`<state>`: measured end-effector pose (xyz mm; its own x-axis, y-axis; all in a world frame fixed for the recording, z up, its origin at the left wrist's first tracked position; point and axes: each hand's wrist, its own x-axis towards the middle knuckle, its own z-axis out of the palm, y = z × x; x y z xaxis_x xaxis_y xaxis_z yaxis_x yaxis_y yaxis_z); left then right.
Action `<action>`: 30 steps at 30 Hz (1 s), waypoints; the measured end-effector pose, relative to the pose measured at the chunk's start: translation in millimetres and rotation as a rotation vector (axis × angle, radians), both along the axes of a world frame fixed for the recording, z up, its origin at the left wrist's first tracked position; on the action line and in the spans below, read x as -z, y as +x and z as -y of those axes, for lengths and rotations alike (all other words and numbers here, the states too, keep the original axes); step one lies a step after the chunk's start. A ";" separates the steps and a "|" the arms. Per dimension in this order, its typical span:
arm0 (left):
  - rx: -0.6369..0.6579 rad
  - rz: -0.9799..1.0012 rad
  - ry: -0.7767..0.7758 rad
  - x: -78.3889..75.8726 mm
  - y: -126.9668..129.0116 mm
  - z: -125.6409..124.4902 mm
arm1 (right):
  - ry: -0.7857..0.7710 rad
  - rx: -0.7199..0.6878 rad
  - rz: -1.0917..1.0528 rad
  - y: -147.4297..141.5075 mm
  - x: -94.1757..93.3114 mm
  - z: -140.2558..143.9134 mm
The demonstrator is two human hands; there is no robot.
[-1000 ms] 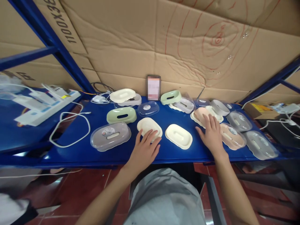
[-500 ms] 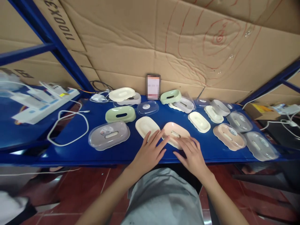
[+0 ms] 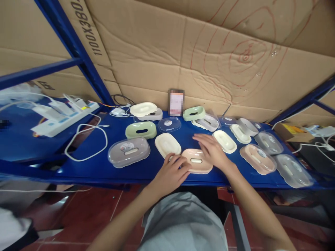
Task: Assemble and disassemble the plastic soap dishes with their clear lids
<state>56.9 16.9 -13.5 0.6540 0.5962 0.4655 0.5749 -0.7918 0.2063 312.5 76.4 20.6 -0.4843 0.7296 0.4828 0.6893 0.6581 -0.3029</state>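
Observation:
A pink soap dish [image 3: 196, 166] with a slot and a pale bar in its middle lies near the table's front edge. My left hand [image 3: 171, 174] holds its left end, fingers bent over the rim and thumb at the front. Just beyond those fingertips is a cream oval tray [image 3: 167, 143]. My right hand [image 3: 212, 150] hovers at the dish's back right, fingers stretched out and close together, with nothing seen in them. To its right lies another cream tray [image 3: 225, 142]. A grey soap dish under a clear lid [image 3: 129, 152] sits at the left, before a green slotted dish [image 3: 141, 130].
On the blue table [image 3: 89, 170], a lidded pink dish [image 3: 258, 159] and lidded grey dishes [image 3: 293, 170] stand at the right. A loose clear lid [image 3: 169, 124] lies further back. A phone [image 3: 176, 103] leans on the cardboard. A white cable [image 3: 106, 139] and power strip [image 3: 65, 120] are left.
My right hand has lifted off the pink soap dish and moved up and away from me. My left hand has drawn in onto the dish's left end. The camera view has shifted slightly.

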 end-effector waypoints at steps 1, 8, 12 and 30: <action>0.003 0.010 0.003 -0.3 -0.5 1.1 | -0.015 -0.033 0.026 -9.9 -1.0 -22.0; -0.007 0.080 -0.031 1.0 -3.3 5.7 | -0.125 -0.048 0.221 -55.3 10.6 -105.9; 0.000 0.095 -0.058 2.0 -3.3 4.9 | -0.114 0.028 0.173 -25.1 17.7 -85.7; -0.115 0.247 -0.123 13.5 -5.1 0.5 | -0.013 -0.011 0.043 11.4 35.3 87.4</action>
<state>51.7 16.4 -27.0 0.4550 0.7215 0.5220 0.5796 -0.6850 0.4414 323.8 -11.0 -14.8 -0.5125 0.7302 0.4517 0.6946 0.6619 -0.2818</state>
